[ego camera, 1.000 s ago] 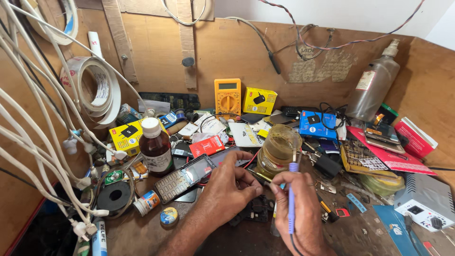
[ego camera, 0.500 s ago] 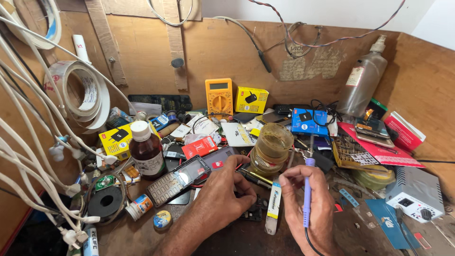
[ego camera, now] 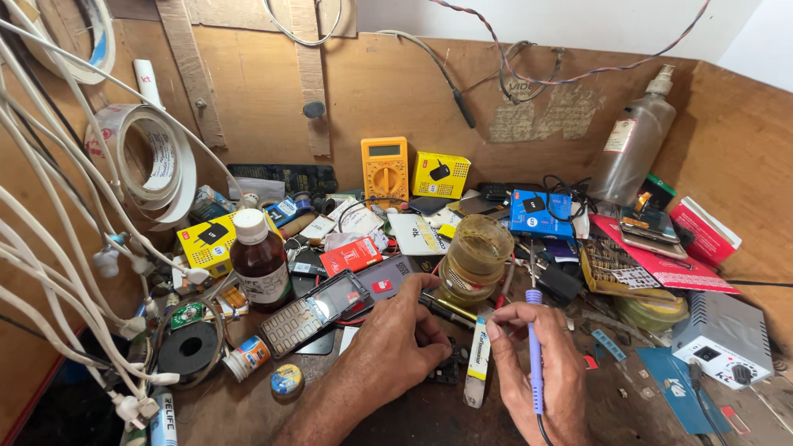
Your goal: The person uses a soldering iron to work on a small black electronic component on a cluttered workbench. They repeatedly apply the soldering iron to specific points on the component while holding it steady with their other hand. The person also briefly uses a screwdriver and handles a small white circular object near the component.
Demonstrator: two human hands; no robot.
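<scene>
Head view, cluttered wooden tabletop (ego camera: 413, 421).

- Left hand (ego camera: 388, 351): resting low at centre, fingers curled down onto a small dark circuit part (ego camera: 450, 372) and pinning it to the tabletop. The part is mostly hidden under the fingertips; its kind cannot be made out.
- Right hand (ego camera: 541, 372): fingers clenched in a pen grip round a blue-handled soldering iron (ego camera: 534, 355), held nearly upright, tip pointing up and away from the part, cord running off the lower edge. The tip is not on the part.
- Progress, as a judgement: the part is positioned and steadied and the iron is in hand, but no contact is being made; the joint work itself looks still to be done or between touches. No finished joint is visible.
- White tube (ego camera: 477, 363): lying between the two hands, just beside the part.
- Open keypad phone (ego camera: 314, 312): lying left of the left hand, face up, untouched.
- Amber jar (ego camera: 477, 258): standing behind the hands, near the iron's tip.
- Brown bottle, white cap (ego camera: 258, 260): upright, at left.
- Yellow multimeter (ego camera: 385, 168): propped against the back wall.
- Grey power unit (ego camera: 723, 334): at right, well apart from the hands.
- White cables (ego camera: 74, 248): hanging along the left side.
</scene>
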